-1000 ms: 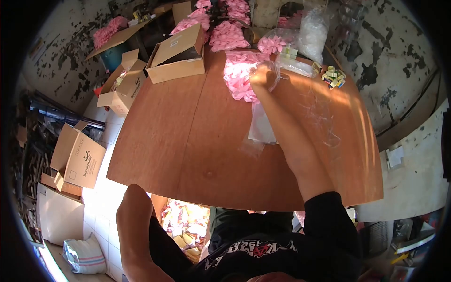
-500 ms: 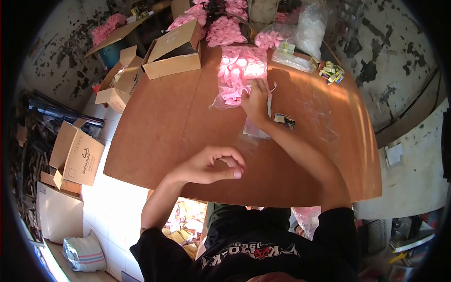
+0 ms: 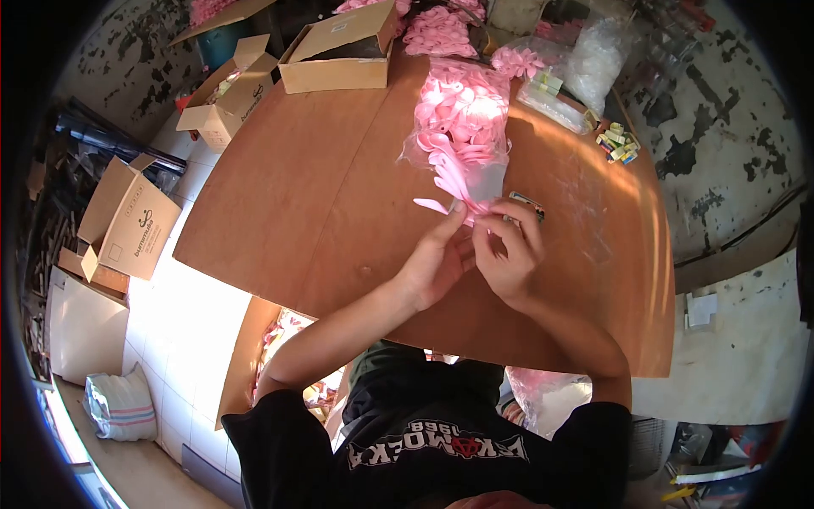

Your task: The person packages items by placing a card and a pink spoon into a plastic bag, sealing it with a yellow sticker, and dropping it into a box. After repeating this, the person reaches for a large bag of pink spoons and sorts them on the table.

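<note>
My left hand [image 3: 438,265] and my right hand [image 3: 511,254] meet over the near middle of the table. Between their fingertips is a small bunch of long, flat pink pieces with rounded ends [image 3: 452,182], fanned out and pointing away from me. Their exact kind is hard to make out. Just beyond lies a clear plastic bag [image 3: 465,102] full of similar pink pieces, its near end open. A whitish plastic sheet or pouch [image 3: 486,181] sits at the bag's near right corner. Partly behind my right hand is a small dark printed card [image 3: 529,204].
An open cardboard box [image 3: 335,75] stands at the table's far left edge. Far right are clear plastic bags [image 3: 598,64] and small yellow-green boxes [image 3: 617,142]. More pink heaps [image 3: 439,34] lie at the back. Cartons [image 3: 131,216] stand left of the table [image 3: 339,187].
My right hand has drawn back from the bag with pink pieces. My left hand has moved forward and right to meet it, its fingers now on the bunch. The view has shifted slightly.
</note>
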Action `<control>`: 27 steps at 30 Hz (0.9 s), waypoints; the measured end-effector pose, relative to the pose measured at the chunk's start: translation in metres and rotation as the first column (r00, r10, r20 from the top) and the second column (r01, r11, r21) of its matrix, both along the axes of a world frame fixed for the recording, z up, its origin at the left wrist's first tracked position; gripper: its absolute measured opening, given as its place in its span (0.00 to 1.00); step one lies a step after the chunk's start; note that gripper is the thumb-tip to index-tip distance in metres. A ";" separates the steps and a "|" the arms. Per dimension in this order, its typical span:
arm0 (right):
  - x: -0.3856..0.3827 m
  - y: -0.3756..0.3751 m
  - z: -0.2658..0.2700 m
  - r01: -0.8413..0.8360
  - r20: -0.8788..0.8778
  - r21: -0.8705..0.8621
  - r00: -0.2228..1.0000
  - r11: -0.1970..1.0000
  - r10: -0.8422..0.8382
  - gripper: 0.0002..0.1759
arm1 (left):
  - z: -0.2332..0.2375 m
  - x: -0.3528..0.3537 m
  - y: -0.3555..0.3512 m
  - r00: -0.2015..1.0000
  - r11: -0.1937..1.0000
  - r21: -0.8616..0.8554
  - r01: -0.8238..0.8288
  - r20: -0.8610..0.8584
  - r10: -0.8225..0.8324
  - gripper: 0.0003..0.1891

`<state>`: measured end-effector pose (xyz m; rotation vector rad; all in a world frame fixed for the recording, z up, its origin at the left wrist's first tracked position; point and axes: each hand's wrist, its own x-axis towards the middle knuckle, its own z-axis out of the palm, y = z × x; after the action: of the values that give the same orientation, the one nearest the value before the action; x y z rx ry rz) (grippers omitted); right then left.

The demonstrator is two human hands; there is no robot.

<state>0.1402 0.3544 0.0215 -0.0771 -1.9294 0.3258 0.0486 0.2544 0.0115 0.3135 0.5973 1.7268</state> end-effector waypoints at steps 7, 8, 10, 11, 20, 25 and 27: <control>0.020 -0.018 -0.016 -0.283 0.120 0.064 0.954 0.957 0.274 0.15 | -0.003 -0.002 -0.006 0.972 0.969 0.120 -0.217 -0.068 0.226 0.19; 0.026 -0.020 -0.008 -0.277 0.137 0.003 0.952 0.961 0.274 0.19 | -0.008 -0.005 -0.008 0.981 0.967 0.173 -0.185 -0.026 0.192 0.20; 0.028 -0.022 -0.001 -0.207 0.142 -0.136 0.964 0.969 0.226 0.21 | -0.010 -0.011 -0.012 0.979 0.967 0.187 -0.171 -0.080 0.189 0.22; 0.028 -0.021 0.004 -0.209 0.144 -0.144 0.963 0.967 0.229 0.21 | -0.008 -0.012 -0.014 0.974 0.964 0.210 -0.164 -0.121 0.192 0.22; 0.013 -0.014 0.005 -0.374 0.178 -0.684 0.747 0.626 0.641 0.21 | -0.004 -0.028 -0.024 0.976 0.948 0.302 -0.096 -0.160 0.150 0.24; 0.002 -0.016 -0.005 -0.391 0.006 -0.808 0.742 0.441 0.670 0.19 | -0.005 -0.036 -0.029 0.973 0.959 0.269 -0.091 -0.179 0.143 0.27; 0.000 -0.015 -0.008 -0.371 0.091 -0.756 0.756 0.539 0.648 0.19 | -0.007 -0.037 -0.028 0.969 0.963 0.242 -0.116 -0.184 0.163 0.26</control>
<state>0.1398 0.3392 0.0136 -0.0562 -2.0470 1.5771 0.0116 0.2262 0.0044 0.6300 0.5769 1.9196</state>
